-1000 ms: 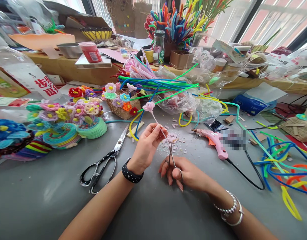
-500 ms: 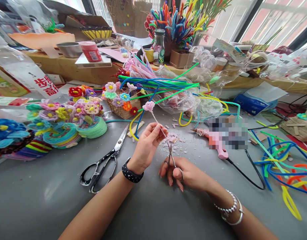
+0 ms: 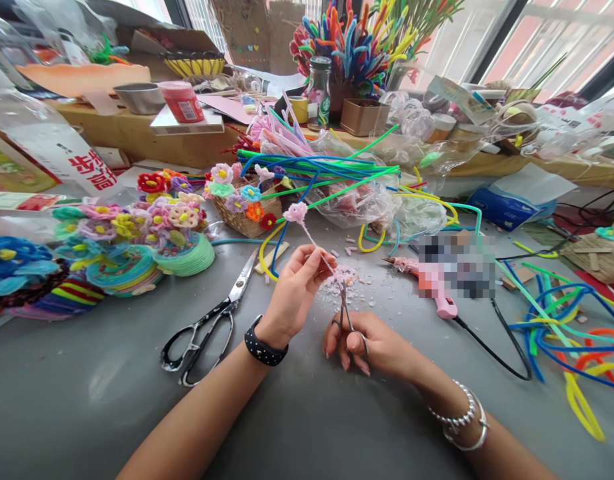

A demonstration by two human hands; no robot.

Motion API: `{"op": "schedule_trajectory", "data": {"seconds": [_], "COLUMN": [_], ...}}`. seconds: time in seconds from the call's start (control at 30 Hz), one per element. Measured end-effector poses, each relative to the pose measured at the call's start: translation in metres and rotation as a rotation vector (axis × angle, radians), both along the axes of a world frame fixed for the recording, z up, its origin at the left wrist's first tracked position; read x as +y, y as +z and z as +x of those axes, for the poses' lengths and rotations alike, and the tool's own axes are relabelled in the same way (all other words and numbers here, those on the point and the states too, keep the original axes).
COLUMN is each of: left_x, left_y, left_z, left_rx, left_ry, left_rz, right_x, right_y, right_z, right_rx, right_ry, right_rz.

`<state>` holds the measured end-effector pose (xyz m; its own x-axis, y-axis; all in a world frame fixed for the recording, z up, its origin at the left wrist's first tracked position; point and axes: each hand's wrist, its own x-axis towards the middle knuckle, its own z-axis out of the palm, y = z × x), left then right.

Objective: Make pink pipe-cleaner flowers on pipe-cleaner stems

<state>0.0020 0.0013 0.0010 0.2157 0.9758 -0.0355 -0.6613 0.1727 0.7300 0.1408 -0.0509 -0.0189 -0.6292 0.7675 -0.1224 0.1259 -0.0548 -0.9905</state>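
Observation:
My left hand (image 3: 297, 283), a spotted black band on its wrist, pinches the twisted stem of a small pink pipe-cleaner flower (image 3: 295, 213). The bloom stands above my fingers, and the stem slants down to the right past them. Small metal scissors (image 3: 345, 313) are in my right hand (image 3: 369, 340), their handle loops around thumb and finger. Their blades point up at the lower end of the stem; whether they touch it I cannot tell. Pale fluff clippings (image 3: 344, 277) lie on the table (image 3: 297, 427) behind the blades. Larger black-handled scissors (image 3: 207, 327) rest left of my left wrist.
A pink glue gun (image 3: 439, 293) with a black cord lies to the right, near loose coloured pipe cleaners (image 3: 567, 317). Finished fuzzy flowers (image 3: 101, 223) stand at left, beside a small flower basket (image 3: 237, 217). Plastic-wrapped pipe cleaners (image 3: 337, 167) are heaped at the back.
My right hand and the small scissors have shifted slightly right, away from my left hand. Less stem shows along the blades now. My left hand and the flower have barely moved.

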Motion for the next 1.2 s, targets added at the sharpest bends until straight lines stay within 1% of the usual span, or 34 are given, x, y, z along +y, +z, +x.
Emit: {"op": "schedule_trajectory", "data": {"seconds": [0.1,0.3,0.43,0.53,0.67,0.83,0.97,1.2], "left_x": [0.0007,0.0007,0.0014,0.0033,0.0048,0.0016,-0.0001,0.0004], "left_y": [-0.0001,0.0019,0.0014,0.0007,0.0012,0.0011,-0.0002,-0.0010], "left_z": [-0.0008,-0.0004,-0.0009,-0.0023,-0.0025,-0.0019,-0.0011,0.0002], "left_rx": [0.008,0.015,0.008,-0.006,-0.017,-0.016,-0.005,-0.008], "left_ry": [0.009,0.043,0.066,0.113,0.132,0.068,0.010,0.001], "left_rz": [0.000,-0.014,-0.017,-0.029,-0.042,-0.027,-0.007,-0.005], "right_x": [0.0009,0.0029,0.0045,0.0050,0.0043,0.0021,0.0013,0.0003], "right_y": [0.0002,0.0012,0.0017,0.0018,0.0005,-0.0018,-0.0005,0.0011], "right_z": [-0.0010,-0.0006,0.0017,0.0041,0.0056,0.0023,0.0010,0.0013], "right_rx": [0.007,0.027,-0.002,0.007,0.056,-0.006,-0.015,-0.020], "right_ry": [-0.046,-0.228,-0.281,-0.256,-0.165,-0.076,-0.056,-0.042], "right_rz": [-0.011,-0.025,-0.003,-0.010,-0.007,0.010,0.019,0.012]}}
